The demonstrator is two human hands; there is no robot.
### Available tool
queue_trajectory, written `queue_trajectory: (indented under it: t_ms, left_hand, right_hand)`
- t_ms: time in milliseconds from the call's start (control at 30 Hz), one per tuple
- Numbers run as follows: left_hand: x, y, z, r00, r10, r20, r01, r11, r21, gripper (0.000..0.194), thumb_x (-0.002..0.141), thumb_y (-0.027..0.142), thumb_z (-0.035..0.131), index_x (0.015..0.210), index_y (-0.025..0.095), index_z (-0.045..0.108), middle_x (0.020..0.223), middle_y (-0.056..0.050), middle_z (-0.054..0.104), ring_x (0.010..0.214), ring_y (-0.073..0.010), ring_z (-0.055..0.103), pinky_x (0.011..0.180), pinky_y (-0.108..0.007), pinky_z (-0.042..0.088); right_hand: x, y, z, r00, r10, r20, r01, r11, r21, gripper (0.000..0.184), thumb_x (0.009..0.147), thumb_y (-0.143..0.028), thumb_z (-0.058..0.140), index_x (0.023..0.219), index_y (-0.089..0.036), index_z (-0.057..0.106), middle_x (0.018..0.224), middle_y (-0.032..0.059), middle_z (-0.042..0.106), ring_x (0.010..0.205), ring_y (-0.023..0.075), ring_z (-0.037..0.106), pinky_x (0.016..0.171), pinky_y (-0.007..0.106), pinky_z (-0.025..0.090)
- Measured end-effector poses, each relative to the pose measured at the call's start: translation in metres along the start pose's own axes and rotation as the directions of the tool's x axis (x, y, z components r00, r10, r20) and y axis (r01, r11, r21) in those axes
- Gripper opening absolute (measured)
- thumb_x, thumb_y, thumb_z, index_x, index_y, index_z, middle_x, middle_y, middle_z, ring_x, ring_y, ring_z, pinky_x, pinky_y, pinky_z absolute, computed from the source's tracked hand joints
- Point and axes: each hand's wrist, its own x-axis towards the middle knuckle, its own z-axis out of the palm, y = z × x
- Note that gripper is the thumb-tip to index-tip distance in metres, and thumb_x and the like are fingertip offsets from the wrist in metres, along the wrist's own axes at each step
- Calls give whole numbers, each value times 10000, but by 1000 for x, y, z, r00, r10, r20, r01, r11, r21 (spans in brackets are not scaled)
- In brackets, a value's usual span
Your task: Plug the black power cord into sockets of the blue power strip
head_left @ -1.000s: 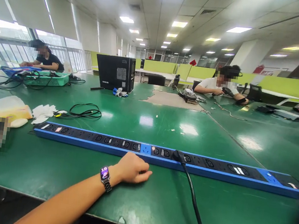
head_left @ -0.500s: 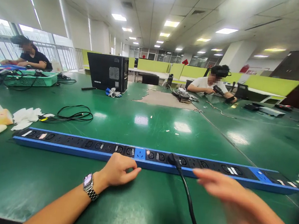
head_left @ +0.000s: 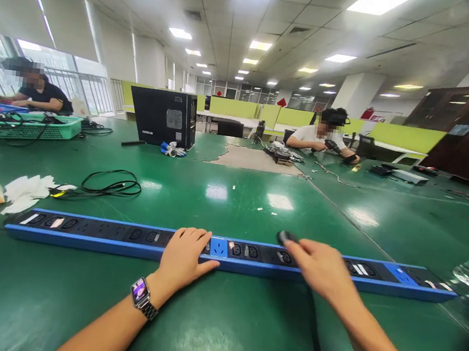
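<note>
Head view shows left fingers (head_left: 188, 239) resting unclenched on the power strip (head_left: 236, 251), right fingers (head_left: 299, 252) gripping a black plug (head_left: 284, 237).

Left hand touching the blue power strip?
Touching. The head view shows the left hand laid over the power strip, fingers across its socket face, thumb over its front side.

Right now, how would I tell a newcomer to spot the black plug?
On the green table, find the long blue-edged power strip lying across the front. Just right of its middle, the right hand holds the black plug. Unlike the coiled black cable lying farther left, it's gripped in that hand.
</note>
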Motion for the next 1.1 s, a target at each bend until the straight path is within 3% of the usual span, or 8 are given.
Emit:
queue_trajectory:
  t_ms: [100,200,533,667,767,867,1033,1100]
  left_hand:
    - [-1,1,3,1000,-3,-8,3,1000,-21,567,779,481,695,1238,169,576,1210,-105,655,1114,-286,579,998,-482,413]
    - [0,-1,4,996,-7,-86,3,999,-51,581,775,473,699,1253,176,556,1216,-109,652,1121,-289,578,1026,-516,376]
    - [-2,-13,-10,876,154,-458,-228,967,-111,369,906,389,556,1201,170,585,694,-14,623,635,-164,539,595,-290,426]
    - [0,-28,-17,869,169,-465,-217,975,-51,219,914,324,553,1020,173,670,798,-57,648,695,-166,582,622,-287,479]
    - [0,-40,-21,849,125,-514,-199,976,-91,233,924,240,534,1130,186,630,1103,-115,649,933,-188,640,806,-311,536]
    - [-1,-53,-28,740,105,-664,-193,979,-60,319,899,208,578,1218,197,576,1149,-105,659,1058,-205,633,918,-329,520]
    - [-3,-77,-45,401,-295,-867,251,946,-206,331,912,276,558,1226,176,584,1131,-96,677,1039,-212,645,948,-357,500]
    - [-4,-75,-44,424,-421,-802,279,903,-326,332,933,321,512,1223,178,585,1146,-91,672,1028,-206,650,933,-353,512]
  right_hand:
    - [2,1,-26,979,60,-192,-10,968,252,488,719,-655,413,494,-223,379,455,-34,338,465,123,361,460,258,265]
    - [4,-19,-33,996,-33,-77,55,948,313,473,677,-650,456,491,-223,371,469,-42,301,464,110,319,447,256,226]
    - [4,-118,54,833,-416,364,285,887,362,417,800,-411,496,455,-195,409,466,-49,347,489,89,314,470,255,198]
    - [7,-109,62,750,-574,329,325,753,572,377,823,-474,507,575,-190,497,538,-49,452,521,88,379,498,228,273]
    - [8,-79,63,830,-511,223,210,657,724,411,844,-534,470,644,-185,556,515,-51,456,478,90,390,496,231,324]
    - [4,-41,69,942,-335,33,207,653,729,445,837,-559,496,602,-187,560,473,-51,435,437,91,378,469,240,323]
    - [-3,0,78,946,-246,-212,324,666,672,458,842,-525,538,539,-186,585,446,-29,463,430,100,424,468,249,344]
    - [-2,4,77,938,-193,-286,341,645,684,461,848,-521,540,539,-184,593,445,-27,464,425,99,421,456,247,339]
